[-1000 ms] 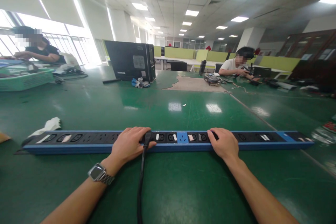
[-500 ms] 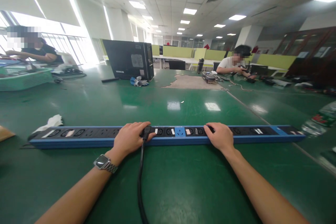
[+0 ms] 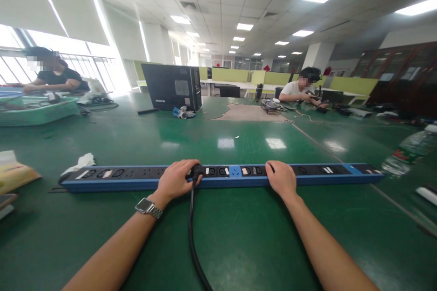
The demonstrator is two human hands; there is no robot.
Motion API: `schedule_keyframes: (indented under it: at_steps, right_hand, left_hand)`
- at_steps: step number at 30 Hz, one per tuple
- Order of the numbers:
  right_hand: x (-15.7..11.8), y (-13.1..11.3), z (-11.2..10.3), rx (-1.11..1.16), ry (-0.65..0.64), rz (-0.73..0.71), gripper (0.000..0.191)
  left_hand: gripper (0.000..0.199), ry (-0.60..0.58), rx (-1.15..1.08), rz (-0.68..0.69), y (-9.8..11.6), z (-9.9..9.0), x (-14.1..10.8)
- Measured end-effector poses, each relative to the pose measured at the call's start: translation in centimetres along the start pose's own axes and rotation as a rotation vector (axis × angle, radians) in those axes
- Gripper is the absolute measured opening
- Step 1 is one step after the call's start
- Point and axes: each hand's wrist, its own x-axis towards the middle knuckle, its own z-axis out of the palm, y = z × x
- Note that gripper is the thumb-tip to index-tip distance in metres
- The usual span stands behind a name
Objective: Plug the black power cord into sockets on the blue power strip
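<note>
A long blue and black power strip lies crosswise on the green table. Its top shows rows of sockets, some with white labels. My left hand, with a watch on the wrist, is closed around the black plug at a socket left of the strip's middle. From that plug a thick black cable runs down toward me. Right of the blue socket, my right hand grips the strip, fingers wrapped over its far edge.
Farther back stand a black computer case and gloves. A green basket is at left, a plastic bottle at right. Yellow packaging lies near left. Two people sit across the table.
The camera view has shifted slightly, bringing more of the yellow packaging and the bottle into sight. Both hands keep their holds on the plug and the strip.
</note>
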Motion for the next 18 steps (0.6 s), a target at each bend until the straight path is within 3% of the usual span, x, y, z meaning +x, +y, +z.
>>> schedule_keyframes:
  at_steps: [9, 18]
  right_hand:
    - [-1.4, -0.9, 0.6, 0.016, 0.107, 0.055, 0.037]
    - [-1.3, -1.4, 0.7, 0.001, 0.119, 0.069, 0.035]
  left_hand:
    - [0.042, 0.056, -0.05, 0.021, -0.1, 0.0, -0.8]
    - [0.038, 0.209, -0.054, 0.025, -0.4, 1.6, -1.5]
